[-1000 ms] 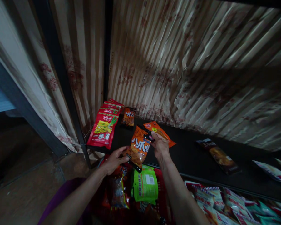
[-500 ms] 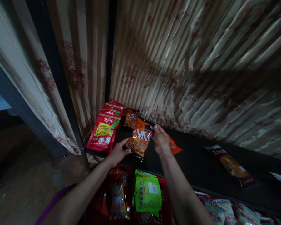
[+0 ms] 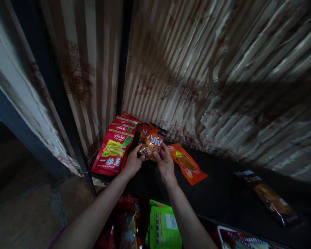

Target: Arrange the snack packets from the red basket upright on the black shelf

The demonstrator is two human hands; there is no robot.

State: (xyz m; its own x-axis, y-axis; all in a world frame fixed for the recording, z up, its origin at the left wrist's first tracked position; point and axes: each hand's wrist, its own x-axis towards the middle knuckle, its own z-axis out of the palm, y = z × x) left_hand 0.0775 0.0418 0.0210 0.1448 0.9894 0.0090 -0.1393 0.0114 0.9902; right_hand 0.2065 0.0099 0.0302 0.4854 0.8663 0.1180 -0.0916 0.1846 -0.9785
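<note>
Between both hands is an orange and black snack bag (image 3: 153, 141), tilted up at the back of the black shelf (image 3: 212, 186). My left hand (image 3: 133, 160) pinches its lower left corner. My right hand (image 3: 166, 162) grips the lower right side, thumb on the front. Partly hidden behind it is a second snack bag (image 3: 143, 130) of the same kind. Left of my hands, several red snack packets (image 3: 114, 148) overlap in a row. An orange packet (image 3: 188, 162) lies flat just right of my right hand.
Farther right on the shelf lies a dark brown packet (image 3: 271, 197). Below the front edge, a green pouch (image 3: 163, 224) and other snack bags (image 3: 129, 224) show. A striped curtain (image 3: 186, 69) hangs behind, and a dark metal post (image 3: 54, 83) stands at the left.
The held snack bag has moved back, closer to the second one behind it. My right hand has slid from its upper right to its lower right, uncovering the orange packet.
</note>
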